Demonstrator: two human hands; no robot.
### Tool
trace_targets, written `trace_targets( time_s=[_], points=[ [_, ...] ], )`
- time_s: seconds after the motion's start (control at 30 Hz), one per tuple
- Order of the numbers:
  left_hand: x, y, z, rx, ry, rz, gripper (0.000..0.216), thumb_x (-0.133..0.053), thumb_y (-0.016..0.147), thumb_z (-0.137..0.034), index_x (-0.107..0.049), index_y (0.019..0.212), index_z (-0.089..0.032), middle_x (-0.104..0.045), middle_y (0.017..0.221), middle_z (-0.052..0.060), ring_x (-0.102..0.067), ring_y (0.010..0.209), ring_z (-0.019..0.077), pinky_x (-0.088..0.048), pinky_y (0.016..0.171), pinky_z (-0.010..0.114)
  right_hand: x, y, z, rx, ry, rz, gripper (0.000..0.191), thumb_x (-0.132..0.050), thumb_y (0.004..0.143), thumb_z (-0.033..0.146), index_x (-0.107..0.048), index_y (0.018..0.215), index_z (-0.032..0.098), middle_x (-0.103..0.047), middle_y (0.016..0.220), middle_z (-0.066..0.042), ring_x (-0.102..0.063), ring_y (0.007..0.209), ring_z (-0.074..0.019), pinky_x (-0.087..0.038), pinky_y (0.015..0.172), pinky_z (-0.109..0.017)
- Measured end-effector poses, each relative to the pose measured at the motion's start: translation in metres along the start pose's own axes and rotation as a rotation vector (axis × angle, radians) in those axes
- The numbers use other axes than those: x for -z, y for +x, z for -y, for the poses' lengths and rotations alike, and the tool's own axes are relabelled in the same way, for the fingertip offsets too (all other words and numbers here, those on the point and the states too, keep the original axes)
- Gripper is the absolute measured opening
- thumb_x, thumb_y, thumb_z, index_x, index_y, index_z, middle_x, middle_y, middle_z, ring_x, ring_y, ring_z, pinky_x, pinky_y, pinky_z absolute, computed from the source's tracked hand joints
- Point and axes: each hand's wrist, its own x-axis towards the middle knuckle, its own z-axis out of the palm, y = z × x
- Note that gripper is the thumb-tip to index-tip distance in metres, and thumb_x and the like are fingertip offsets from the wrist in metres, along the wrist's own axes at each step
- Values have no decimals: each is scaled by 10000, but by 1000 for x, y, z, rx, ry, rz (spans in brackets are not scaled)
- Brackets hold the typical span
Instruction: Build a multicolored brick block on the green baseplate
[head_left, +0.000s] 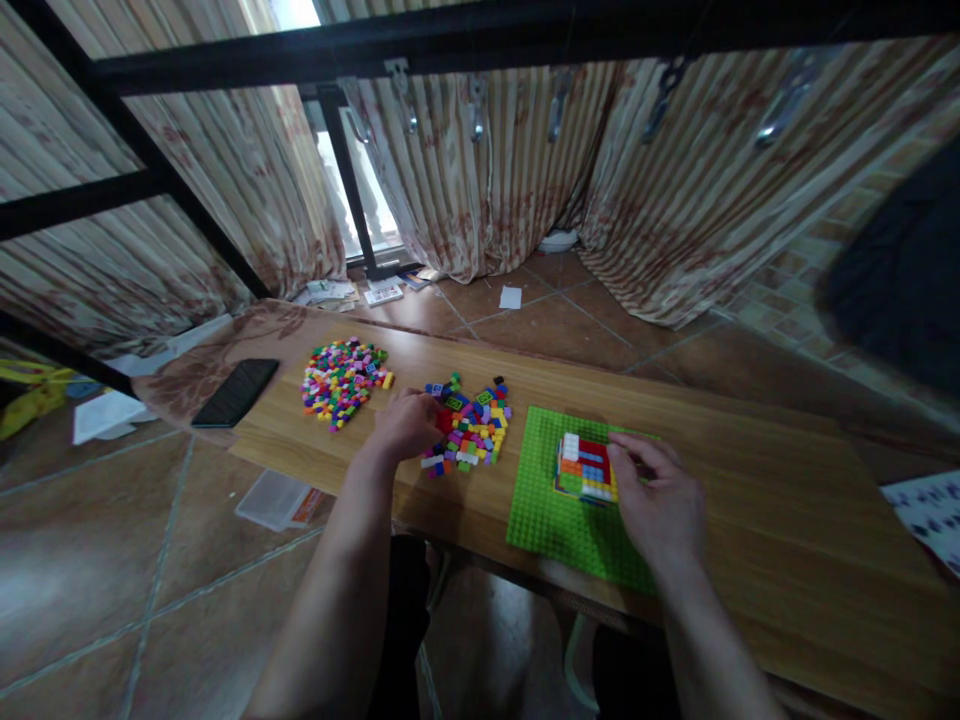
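Head view: the left hand (pixel 405 425) is with its fingers bent and close together, at the left edge of a loose pile of bricks (pixel 480 432). A red brick (pixel 445 421) is just at its fingertips (whether the fingers have hold of it, I cannot tell). The right hand (pixel 664 500) is half curled, with the thumb and the first finger at the right side of a low block of bricks (pixel 581 468). If there is a brick between these fingers, I cannot tell also, because the hand covers this place.

The block is pressed flat on a green board (pixel 534 510) with studs, and on its top there are white, red, blue, orange and light green parts. The board lies on a long wooden table (pixel 757 500), to the right of the loose pile and apart from it. On the other side of the left hand, farther to the left, is a second heap of smaller bricks (pixel 341 380) in many colours.

Beyond this heap, by the left end of the table, lies a black phone (pixel 236 392). Below, on the tiled floor (pixel 225 620), is a clear plastic box (pixel 271 500). Behind the table, striped curtains (pixel 487 180) hang down to the floor.
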Motion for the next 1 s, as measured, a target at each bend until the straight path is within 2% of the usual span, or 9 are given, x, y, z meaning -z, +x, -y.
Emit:
trace_targets(
  time_s=[0.13, 0.27, 0.4, 0.53, 0.57, 0.63, 0.73, 0.87, 1.0],
  points=[
    [-7, -1, -7, 29, 35, -13, 359, -669, 669, -300, -700, 1018, -221, -590, 1273, 130, -522, 1170, 333, -447, 899, 433, -1, 0, -1, 12, 3, 0, 311, -548, 856, 403, -736, 909, 162, -693, 955, -111, -650, 862, -227, -527, 776, -395],
    [-13, 0, -10, 39, 61, -53, 323, -646, 689, -292, -689, 994, -194, -586, 1270, 154, -496, 1196, 355, -414, 935, 499, -1, 1, -2, 17, 1, -10, 307, -548, 857, 397, -737, 902, 159, -692, 934, -108, -648, 830, -222, -528, 756, -391],
    [-4, -3, -2, 14, -4, -94, 265, -671, 691, -341, -695, 894, -173, -628, 1183, 144, -533, 1135, 337, -431, 910, 446, 0, 1, 0, 17, 17, -21, 294, -560, 857, 385, -737, 910, 157, -690, 935, -109, -647, 831, -220, -529, 758, -391],
    [17, -12, 0, -90, -392, -158, 228, -682, 698, -309, -690, 869, -158, -671, 1013, 81, -599, 980, 244, -455, 844, 344, 1, 1, 4, 38, 68, -94, 252, -565, 871, 344, -730, 931, 164, -690, 967, -107, -646, 893, -218, -526, 796, -389],
    [20, -15, -4, -131, -559, -128, 275, -694, 703, -331, -685, 918, -160, -675, 996, 63, -606, 942, 220, -462, 807, 318, 1, 1, 6, 52, 91, -108, 238, -564, 877, 333, -726, 944, 173, -690, 974, -99, -645, 910, -214, -525, 805, -385],
    [21, -21, -20, -196, -916, 27, 313, -715, 712, -334, -667, 967, -160, -679, 939, 38, -610, 844, 169, -464, 739, 274, 1, 0, 10, 87, 146, -118, 208, -571, 885, 317, -719, 969, 197, -687, 995, -83, -642, 935, -207, -523, 816, -377],
    [5, -32, -57, -278, -1319, 260, 261, -765, 679, -277, -661, 885, -154, -654, 811, -1, -567, 683, 92, -425, 643, 215, 3, -2, 19, 148, 222, -56, 198, -600, 879, 293, -703, 1038, 235, -670, 1062, -67, -636, 960, -197, -521, 838, -372],
    [-22, -43, -98, -250, -1510, 591, 291, -783, 691, -276, -691, 930, -138, -673, 796, 26, -606, 703, 100, -416, 626, 208, 9, -6, 30, 222, 272, 148, 301, -625, 873, 270, -652, 1172, 291, -629, 1195, -54, -601, 1094, -204, -490, 942, -389],
    [-33, -42, -111, -194, -1656, 713, 307, -800, 679, -256, -702, 943, -136, -682, 790, 33, -610, 691, 100, -432, 626, 213, 13, -7, 34, 250, 318, 259, 348, -637, 869, 252, -630, 1209, 321, -606, 1271, -40, -553, 1195, -201, -456, 1003, -386]
  ],
)
